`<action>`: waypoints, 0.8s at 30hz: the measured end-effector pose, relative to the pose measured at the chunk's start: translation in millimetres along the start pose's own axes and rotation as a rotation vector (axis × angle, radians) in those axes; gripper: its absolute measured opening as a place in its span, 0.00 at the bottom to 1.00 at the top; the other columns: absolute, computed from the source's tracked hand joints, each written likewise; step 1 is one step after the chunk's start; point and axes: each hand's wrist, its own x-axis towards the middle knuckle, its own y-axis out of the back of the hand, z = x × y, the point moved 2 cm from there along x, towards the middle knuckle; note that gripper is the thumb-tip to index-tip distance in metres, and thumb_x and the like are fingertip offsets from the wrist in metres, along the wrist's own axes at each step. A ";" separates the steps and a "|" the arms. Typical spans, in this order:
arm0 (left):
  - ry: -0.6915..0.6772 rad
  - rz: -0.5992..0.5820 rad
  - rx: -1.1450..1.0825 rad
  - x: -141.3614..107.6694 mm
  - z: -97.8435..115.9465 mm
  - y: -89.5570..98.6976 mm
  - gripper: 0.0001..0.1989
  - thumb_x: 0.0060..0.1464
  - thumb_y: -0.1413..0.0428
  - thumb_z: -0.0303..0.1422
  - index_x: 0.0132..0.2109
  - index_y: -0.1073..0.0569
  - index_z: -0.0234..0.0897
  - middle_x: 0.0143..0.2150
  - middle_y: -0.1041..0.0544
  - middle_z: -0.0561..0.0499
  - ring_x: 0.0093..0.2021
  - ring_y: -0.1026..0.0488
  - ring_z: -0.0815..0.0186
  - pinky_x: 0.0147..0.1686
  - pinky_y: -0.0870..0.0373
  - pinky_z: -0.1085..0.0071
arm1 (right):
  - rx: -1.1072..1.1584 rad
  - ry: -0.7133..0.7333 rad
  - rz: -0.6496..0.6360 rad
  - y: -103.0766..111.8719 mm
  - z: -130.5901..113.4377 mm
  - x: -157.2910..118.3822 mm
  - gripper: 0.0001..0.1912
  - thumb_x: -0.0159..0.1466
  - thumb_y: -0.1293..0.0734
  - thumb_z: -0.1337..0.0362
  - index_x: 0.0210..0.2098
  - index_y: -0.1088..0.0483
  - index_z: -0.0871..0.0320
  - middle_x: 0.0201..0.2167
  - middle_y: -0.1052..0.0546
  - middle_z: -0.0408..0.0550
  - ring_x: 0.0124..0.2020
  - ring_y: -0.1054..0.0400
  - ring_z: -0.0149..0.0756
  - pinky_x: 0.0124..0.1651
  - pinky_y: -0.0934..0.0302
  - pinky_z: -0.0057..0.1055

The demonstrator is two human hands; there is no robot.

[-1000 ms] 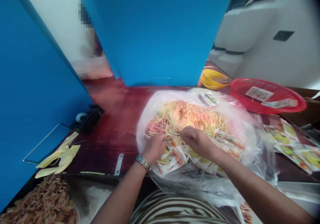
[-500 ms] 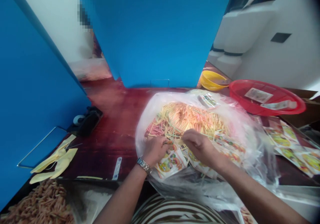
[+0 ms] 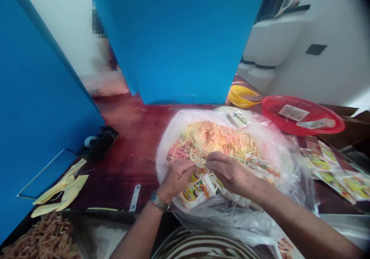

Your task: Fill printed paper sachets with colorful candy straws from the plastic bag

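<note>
My left hand (image 3: 178, 176), with a metal watch on its wrist, is closed with thumb and fingertips at the top of a small printed packet (image 3: 197, 173). Close beside it, my right hand (image 3: 229, 171) is closed, its fingertips almost meeting the left ones; what they pinch is hidden. Below both hands lies another cartoon-printed packet (image 3: 198, 192). A large clear plastic bag (image 3: 169, 135) spreads open around a heap of thin pink, yellow and orange sticks (image 3: 214, 135). More printed packets (image 3: 261, 168) lie on the sticks to the right.
A red basin (image 3: 306, 126) and a yellow basket (image 3: 243, 99) stand at the back right. Printed packets (image 3: 332, 166) lie on the right. Blue panels (image 3: 173, 39) rise ahead. On the left are a tape dispenser (image 3: 100, 145), yellow strips (image 3: 62, 193) and brownish pieces (image 3: 46, 236).
My right hand has shifted slightly left, closer to the left hand, and its fingers look more extended. My left hand has turned a little. The whole view has shifted slightly.
</note>
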 end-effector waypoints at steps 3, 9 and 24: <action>-0.061 0.066 -0.048 -4.5 1.1 -3.6 0.11 0.60 0.51 0.34 0.41 0.24 0.40 0.40 0.22 0.50 0.42 0.29 0.63 0.49 0.40 0.64 | 0.039 -0.021 -0.105 12.4 -10.3 5.9 0.11 0.65 0.45 0.73 0.42 0.34 0.60 0.35 0.29 0.52 0.35 0.32 0.32 0.35 0.33 0.28; -0.160 0.241 -0.309 -7.0 7.9 -3.1 0.12 0.59 0.50 0.34 0.46 0.25 0.40 0.48 0.24 0.46 0.49 0.30 0.60 0.51 0.38 0.60 | -0.270 -0.137 0.056 51.3 -35.1 9.0 0.20 0.65 0.43 0.69 0.57 0.44 0.58 0.47 0.29 0.58 0.48 0.33 0.42 0.46 0.34 0.38; 0.130 -0.305 0.645 -23.2 9.0 28.5 0.14 0.59 0.53 0.34 0.33 0.26 0.34 0.35 0.24 0.43 0.40 0.30 0.57 0.41 0.36 0.62 | -0.580 -0.504 -0.356 -8.2 26.1 -38.1 0.10 0.63 0.43 0.69 0.35 0.30 0.58 0.37 0.27 0.55 0.39 0.36 0.45 0.39 0.43 0.39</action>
